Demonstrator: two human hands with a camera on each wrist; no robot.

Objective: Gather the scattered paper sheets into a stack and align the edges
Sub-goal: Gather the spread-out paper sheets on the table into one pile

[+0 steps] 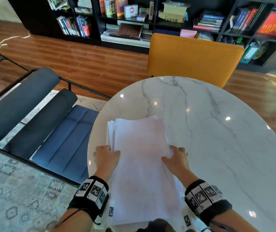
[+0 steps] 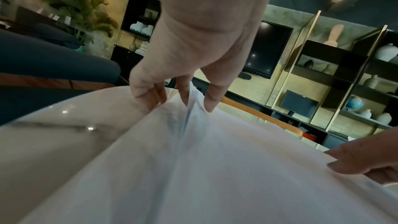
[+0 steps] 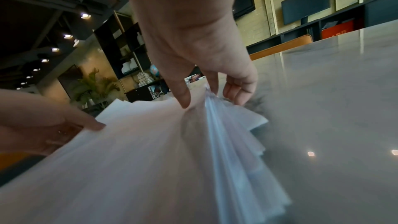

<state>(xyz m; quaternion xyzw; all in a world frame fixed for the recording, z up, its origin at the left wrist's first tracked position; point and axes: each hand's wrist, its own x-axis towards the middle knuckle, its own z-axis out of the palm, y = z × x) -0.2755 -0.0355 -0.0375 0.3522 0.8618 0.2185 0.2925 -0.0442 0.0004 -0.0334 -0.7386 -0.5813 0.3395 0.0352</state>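
A loose stack of white paper sheets (image 1: 142,164) lies on the round marble table (image 1: 217,131), near its front edge, with edges fanned out at the far left and along the right. My left hand (image 1: 107,156) grips the stack's left edge (image 2: 189,106), thumb on top and fingers (image 2: 150,96) curled at the side. My right hand (image 1: 175,158) grips the right edge, its thumb (image 3: 183,94) pressing on the top sheet and fingers (image 3: 237,91) curled beside the fanned edges (image 3: 232,134). The stack's near end overhangs the table towards me.
A blue bench seat (image 1: 63,136) stands left of the table, and an orange chair (image 1: 194,59) sits behind it. Dark bookshelves (image 1: 134,19) line the far wall. Bare marble stretches to the right of the paper and beyond it.
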